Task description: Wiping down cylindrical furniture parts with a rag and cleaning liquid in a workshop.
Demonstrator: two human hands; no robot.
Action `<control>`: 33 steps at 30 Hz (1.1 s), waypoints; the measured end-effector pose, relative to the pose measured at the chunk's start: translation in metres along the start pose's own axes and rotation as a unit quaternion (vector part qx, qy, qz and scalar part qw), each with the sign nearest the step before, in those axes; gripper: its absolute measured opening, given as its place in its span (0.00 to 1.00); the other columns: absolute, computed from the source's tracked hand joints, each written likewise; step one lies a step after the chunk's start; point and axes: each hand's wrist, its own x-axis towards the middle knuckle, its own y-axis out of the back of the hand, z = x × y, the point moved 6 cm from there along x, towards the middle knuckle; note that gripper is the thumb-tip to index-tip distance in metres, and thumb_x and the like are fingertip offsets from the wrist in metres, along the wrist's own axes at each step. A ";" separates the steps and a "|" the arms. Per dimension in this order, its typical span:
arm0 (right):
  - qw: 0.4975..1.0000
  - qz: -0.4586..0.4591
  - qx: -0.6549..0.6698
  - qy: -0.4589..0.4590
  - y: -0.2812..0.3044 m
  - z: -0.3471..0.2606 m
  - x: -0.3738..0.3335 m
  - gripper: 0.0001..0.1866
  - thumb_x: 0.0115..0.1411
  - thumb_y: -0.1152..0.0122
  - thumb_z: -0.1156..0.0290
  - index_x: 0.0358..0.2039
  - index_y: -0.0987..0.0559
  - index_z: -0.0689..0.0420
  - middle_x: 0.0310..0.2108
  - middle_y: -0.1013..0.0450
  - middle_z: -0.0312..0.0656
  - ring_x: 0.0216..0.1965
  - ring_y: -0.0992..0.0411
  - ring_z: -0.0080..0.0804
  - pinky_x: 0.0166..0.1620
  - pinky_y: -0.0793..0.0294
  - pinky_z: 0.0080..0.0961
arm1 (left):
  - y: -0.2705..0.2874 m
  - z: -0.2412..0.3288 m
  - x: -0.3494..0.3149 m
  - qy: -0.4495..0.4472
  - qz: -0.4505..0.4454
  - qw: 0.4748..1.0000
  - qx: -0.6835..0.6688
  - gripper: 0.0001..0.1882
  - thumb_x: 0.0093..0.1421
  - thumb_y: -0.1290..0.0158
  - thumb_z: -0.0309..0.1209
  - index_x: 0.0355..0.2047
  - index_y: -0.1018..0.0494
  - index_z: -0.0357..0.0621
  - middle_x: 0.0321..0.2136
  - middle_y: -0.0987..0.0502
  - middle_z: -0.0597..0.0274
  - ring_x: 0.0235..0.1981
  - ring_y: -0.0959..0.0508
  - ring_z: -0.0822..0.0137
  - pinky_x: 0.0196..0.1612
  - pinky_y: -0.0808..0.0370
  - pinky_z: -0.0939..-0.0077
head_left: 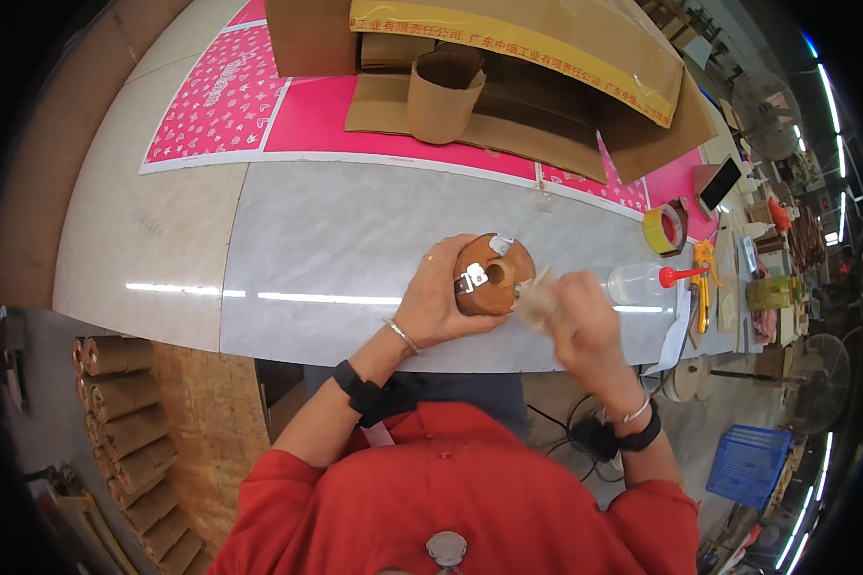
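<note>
My left hand [430, 299] is wrapped round the side of a brown cylinder [491, 299] above the grey tabletop. The cylinder's round end faces up and has a hole in the middle and silver metal fittings, one of them like a clasp, near its edge. A pale, crumpled cloth [537, 301] is pinched in my right hand [585, 321] and meets the cylinder's right side. Motion blurs the right fingers and the cloth a little. The cylinder's underside is hidden.
A clear squeeze bottle [633, 282] with a red nozzle lies to the right, near a yellow tape roll [654, 232], a yellow cutter [705, 297] and a propped phone [719, 184]. Beyond, an open cardboard box [662, 144] and brown tube [443, 110] stand on pink printed sheets [307, 120].
</note>
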 end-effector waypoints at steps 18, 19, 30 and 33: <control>0.997 0.071 0.025 0.000 -0.013 0.028 0.040 0.11 0.50 0.42 0.77 0.36 0.26 0.57 0.30 0.34 0.45 0.28 0.30 0.44 0.27 0.30 0.33 | -0.006 -0.004 -0.001 0.016 0.005 1.000 -0.024 0.46 0.36 0.30 0.41 0.54 0.40 0.40 0.46 0.31 0.50 0.47 0.30 0.51 0.52 0.34 0.62; 0.998 0.054 -0.010 0.007 -0.013 0.019 0.034 0.10 0.50 0.42 0.77 0.35 0.27 0.57 0.29 0.34 0.45 0.27 0.30 0.45 0.27 0.30 0.34 | -0.004 -0.004 -0.001 0.015 0.003 1.000 -0.018 0.46 0.36 0.30 0.41 0.54 0.40 0.40 0.46 0.31 0.50 0.47 0.30 0.51 0.52 0.34 0.62; 0.997 0.078 -0.001 0.023 -0.028 0.011 0.060 0.10 0.48 0.41 0.77 0.33 0.26 0.55 0.30 0.34 0.42 0.27 0.30 0.43 0.26 0.30 0.33 | -0.002 -0.008 -0.002 0.025 0.011 1.000 -0.004 0.47 0.35 0.30 0.41 0.54 0.40 0.40 0.46 0.31 0.51 0.47 0.30 0.51 0.52 0.33 0.62; 0.998 0.059 -0.002 0.025 -0.016 -0.006 0.022 0.10 0.47 0.42 0.78 0.32 0.27 0.56 0.30 0.33 0.43 0.27 0.29 0.43 0.26 0.29 0.33 | -0.004 -0.006 -0.001 0.030 0.004 0.999 -0.024 0.46 0.35 0.30 0.41 0.54 0.39 0.40 0.47 0.31 0.51 0.48 0.30 0.51 0.52 0.33 0.62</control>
